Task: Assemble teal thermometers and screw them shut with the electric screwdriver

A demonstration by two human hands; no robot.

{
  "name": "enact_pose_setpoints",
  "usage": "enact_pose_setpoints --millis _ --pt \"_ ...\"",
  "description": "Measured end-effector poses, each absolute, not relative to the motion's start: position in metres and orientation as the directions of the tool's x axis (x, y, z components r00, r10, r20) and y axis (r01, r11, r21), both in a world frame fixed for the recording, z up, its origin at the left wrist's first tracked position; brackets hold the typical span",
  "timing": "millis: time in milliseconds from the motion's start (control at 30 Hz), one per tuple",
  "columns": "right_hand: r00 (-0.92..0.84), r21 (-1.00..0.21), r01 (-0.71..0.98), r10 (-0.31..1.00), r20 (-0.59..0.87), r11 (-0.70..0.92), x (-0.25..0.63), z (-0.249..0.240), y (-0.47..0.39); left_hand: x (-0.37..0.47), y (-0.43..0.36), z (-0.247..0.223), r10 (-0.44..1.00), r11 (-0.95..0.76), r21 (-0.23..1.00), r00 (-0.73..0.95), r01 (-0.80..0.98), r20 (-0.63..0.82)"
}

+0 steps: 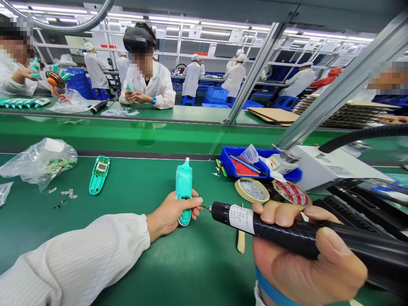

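Observation:
My left hand [170,212] is closed around the lower part of a teal-and-white handheld device [184,180], shaped like an ear thermometer. Its narrow white tip points away from me, and an opening shows near the thumb. In my right hand [306,259] is a black electric screwdriver [236,216] with a white label, held level with its bit pointing left. The bit's end is close to my left fingertips at the device's right side; whether it touches a screw is hidden. A teal half-shell with a circuit board [100,173] lies apart on the left.
At left are a plastic bag of boards [52,163] and small metal pieces [64,193]. A dish of screws [251,190], tape roll [291,192], blue tray [229,163] and white machine [338,168] stand at right. A wooden stick [241,242] lies below the screwdriver. Co-workers sit opposite.

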State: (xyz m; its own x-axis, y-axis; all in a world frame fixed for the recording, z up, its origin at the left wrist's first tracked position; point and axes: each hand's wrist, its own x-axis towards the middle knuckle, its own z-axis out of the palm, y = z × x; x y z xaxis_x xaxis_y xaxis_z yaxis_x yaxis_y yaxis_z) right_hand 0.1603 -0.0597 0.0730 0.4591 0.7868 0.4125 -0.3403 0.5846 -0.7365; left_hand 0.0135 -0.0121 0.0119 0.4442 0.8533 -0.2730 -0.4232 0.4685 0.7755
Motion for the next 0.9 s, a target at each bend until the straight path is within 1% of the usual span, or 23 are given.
enact_pose_setpoints --millis 167,267,433,500,633,900 --pt "0.441 -0.735 -0.335 0.788 0.430 0.589 0.161 0.072 -0.060 0.012 -0.011 0.011 0.839 0.461 0.803 0.479 -0.377 -0.256" --pt "0.423 -0.744 -0.348 0.804 0.418 0.570 0.162 0.072 -0.062 0.014 -0.012 0.011 0.817 0.494 0.781 0.510 -0.382 -0.268" --pt "0.366 -0.743 -0.324 0.801 0.473 0.586 0.159 0.074 -0.071 0.017 -0.013 0.005 0.829 0.542 0.684 0.441 -0.488 -0.343" --pt "0.315 -0.748 -0.304 0.804 0.505 0.590 0.156 0.074 -0.075 0.017 -0.012 0.001 0.842 0.531 0.683 0.406 -0.502 -0.355" --pt "0.212 -0.774 -0.281 0.824 0.526 0.567 0.148 0.071 -0.080 0.017 -0.011 -0.005 0.870 0.485 0.694 0.377 -0.533 -0.318" --pt "0.182 -0.751 -0.273 0.799 0.573 0.601 0.140 0.063 -0.078 0.017 -0.011 -0.002 0.875 0.469 0.710 0.384 -0.525 -0.295"
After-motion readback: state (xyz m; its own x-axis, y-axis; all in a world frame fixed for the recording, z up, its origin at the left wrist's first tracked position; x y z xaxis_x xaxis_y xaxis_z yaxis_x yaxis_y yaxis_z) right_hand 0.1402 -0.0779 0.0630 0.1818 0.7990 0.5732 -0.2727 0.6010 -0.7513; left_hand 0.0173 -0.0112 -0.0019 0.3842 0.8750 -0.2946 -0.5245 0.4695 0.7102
